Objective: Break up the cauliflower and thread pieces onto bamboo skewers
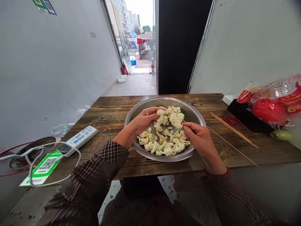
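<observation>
Over a wide metal bowl [133,110], both hands work close together. My left hand [143,121] pinches a pale cauliflower floret [161,116] between thumb and fingers. My right hand [198,136] is closed on a thin wooden skewer [206,162], whose lower end shows beneath the palm. Right at its fingertips is another cauliflower floret [176,120]; whether the skewer runs through it I cannot tell. Loose cauliflower pieces [166,148] lie in the bowl below, and a thin stick [176,104] shows at its far side.
Several long skewers [235,130] lie on the wooden table [108,110] at right, beside red-handled scissors [232,120]. Behind them stand a black box [244,116] and a red plastic bag [270,111]. A white power strip [80,139] with a looped cable lies at left.
</observation>
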A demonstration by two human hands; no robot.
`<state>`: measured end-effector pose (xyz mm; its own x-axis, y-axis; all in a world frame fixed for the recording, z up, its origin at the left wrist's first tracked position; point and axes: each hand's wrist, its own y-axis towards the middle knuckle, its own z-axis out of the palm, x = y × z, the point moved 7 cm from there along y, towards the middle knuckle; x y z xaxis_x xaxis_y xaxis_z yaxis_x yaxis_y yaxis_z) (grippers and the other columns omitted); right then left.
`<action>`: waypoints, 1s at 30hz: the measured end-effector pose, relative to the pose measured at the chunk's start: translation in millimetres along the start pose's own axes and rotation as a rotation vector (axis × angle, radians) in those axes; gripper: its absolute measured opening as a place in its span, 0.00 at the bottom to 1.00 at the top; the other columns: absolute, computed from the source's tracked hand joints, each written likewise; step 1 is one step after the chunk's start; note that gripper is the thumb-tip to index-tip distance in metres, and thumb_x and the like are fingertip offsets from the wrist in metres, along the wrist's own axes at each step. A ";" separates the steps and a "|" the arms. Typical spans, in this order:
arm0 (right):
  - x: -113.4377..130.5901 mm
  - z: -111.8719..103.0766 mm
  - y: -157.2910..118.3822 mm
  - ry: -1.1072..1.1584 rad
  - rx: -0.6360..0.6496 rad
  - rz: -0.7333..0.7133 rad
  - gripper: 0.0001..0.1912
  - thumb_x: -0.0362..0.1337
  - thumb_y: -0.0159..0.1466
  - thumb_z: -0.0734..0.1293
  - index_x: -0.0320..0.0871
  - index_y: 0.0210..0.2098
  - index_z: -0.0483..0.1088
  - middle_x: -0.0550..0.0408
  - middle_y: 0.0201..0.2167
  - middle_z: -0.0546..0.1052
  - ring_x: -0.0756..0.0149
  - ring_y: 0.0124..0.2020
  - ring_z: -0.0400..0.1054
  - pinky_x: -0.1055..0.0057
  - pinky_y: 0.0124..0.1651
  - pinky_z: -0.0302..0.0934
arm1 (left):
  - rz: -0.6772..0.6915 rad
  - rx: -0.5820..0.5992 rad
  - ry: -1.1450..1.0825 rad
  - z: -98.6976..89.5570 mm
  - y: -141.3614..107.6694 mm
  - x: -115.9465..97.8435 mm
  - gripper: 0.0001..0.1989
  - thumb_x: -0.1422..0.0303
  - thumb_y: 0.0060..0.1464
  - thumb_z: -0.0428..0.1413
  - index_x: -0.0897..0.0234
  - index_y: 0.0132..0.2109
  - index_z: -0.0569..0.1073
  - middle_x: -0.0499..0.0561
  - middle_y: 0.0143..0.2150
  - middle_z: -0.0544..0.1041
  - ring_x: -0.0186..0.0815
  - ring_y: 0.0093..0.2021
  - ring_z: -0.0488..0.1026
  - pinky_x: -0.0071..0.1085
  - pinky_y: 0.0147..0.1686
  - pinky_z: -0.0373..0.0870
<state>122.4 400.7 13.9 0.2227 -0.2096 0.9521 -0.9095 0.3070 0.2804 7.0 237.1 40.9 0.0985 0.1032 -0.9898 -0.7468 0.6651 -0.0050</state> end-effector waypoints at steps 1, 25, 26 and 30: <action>-0.8 -0.4 0.1 -0.001 -0.001 0.002 0.17 0.44 0.60 0.66 0.38 0.41 0.77 0.62 0.17 0.65 0.76 0.17 0.54 0.76 0.20 0.50 | 0.001 0.011 -0.055 0.6 -2.3 0.4 0.18 0.69 0.46 0.62 0.68 0.47 0.75 0.54 0.37 0.77 0.32 0.34 0.74 0.27 0.35 0.69; 19.0 16.4 -4.4 -0.389 0.160 -0.172 0.15 0.40 0.63 0.62 0.41 0.40 0.78 0.51 0.33 0.81 0.62 0.33 0.74 0.69 0.36 0.65 | 0.045 -0.036 -0.351 -2.4 -7.6 -5.1 0.28 0.83 0.46 0.50 0.65 0.56 0.67 0.57 0.47 0.77 0.38 0.46 0.76 0.38 0.48 0.73; 18.2 16.2 -4.2 -0.389 0.155 -0.168 0.15 0.41 0.63 0.62 0.41 0.40 0.78 0.51 0.33 0.81 0.61 0.33 0.74 0.69 0.36 0.65 | 0.045 -0.019 -0.346 -2.1 -7.3 -4.3 0.30 0.84 0.45 0.50 0.64 0.57 0.67 0.57 0.48 0.76 0.38 0.46 0.76 0.38 0.49 0.73; 16.1 16.2 -3.9 -0.397 0.158 -0.163 0.15 0.41 0.63 0.62 0.41 0.41 0.78 0.51 0.33 0.81 0.61 0.33 0.74 0.68 0.36 0.65 | 0.060 0.007 -0.330 -3.3 -6.4 -2.3 0.32 0.85 0.45 0.52 0.65 0.58 0.65 0.58 0.49 0.76 0.37 0.47 0.75 0.35 0.49 0.72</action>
<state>123.9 381.1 26.2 0.2438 -0.5929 0.7675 -0.9230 0.1012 0.3714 9.3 230.2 42.6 0.2625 0.3757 -0.8888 -0.7535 0.6552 0.0544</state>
